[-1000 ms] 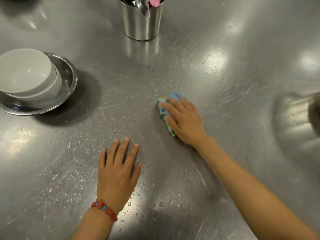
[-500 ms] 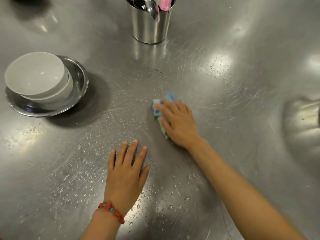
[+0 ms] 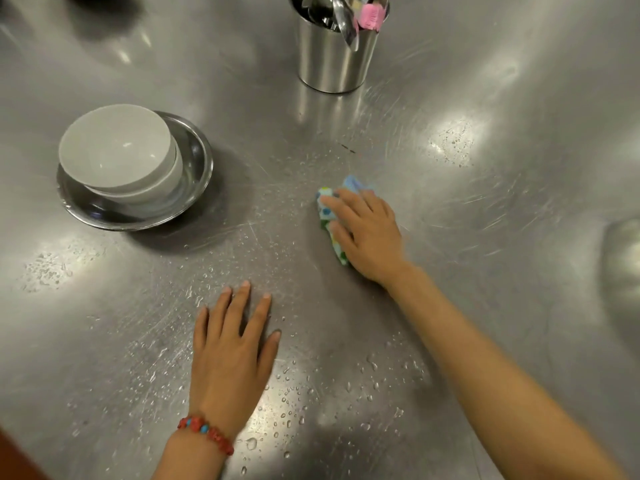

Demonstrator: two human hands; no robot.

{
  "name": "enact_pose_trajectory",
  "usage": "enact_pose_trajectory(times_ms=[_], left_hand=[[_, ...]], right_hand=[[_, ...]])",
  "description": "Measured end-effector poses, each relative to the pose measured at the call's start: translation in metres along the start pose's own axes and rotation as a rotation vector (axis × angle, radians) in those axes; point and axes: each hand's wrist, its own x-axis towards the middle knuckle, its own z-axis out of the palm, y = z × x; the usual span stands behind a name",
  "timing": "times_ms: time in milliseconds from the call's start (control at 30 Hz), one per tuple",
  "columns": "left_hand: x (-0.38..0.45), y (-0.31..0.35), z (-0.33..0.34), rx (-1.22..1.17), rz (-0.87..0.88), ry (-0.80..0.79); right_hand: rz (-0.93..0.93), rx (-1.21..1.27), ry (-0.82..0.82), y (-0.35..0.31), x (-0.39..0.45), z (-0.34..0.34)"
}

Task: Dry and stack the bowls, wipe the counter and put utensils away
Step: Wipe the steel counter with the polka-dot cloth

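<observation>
Steel desk (image 3: 485, 306) is mid-wipe: the right hand (image 3: 367, 233) presses a cloth (image 3: 327, 211) flat, left hand (image 3: 230, 355) rests open beside droplets (image 3: 291, 403). Bowls (image 3: 117, 154) sit stacked in a metal dish (image 3: 197, 174); utensils (image 3: 346, 19) stand in their cup (image 3: 330, 64).
</observation>
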Motion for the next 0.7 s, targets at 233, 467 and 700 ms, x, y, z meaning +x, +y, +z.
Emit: enact_pose_trajectory(times_ms=[233,467,700], left_hand=[[0.002,-0.003,0.004,0.005,0.005,-0.001],[0.003,-0.005,0.008,0.002,0.022,0.029],[0.003,-0.007,0.008,-0.007,0.027,0.014]], right_hand=[[0.012,0.033,0.005,0.031,0.052,-0.005],[0.231,0.022,0.06,0.031,0.091,0.005],[-0.033,0.053,0.033,0.002,0.048,0.01]])
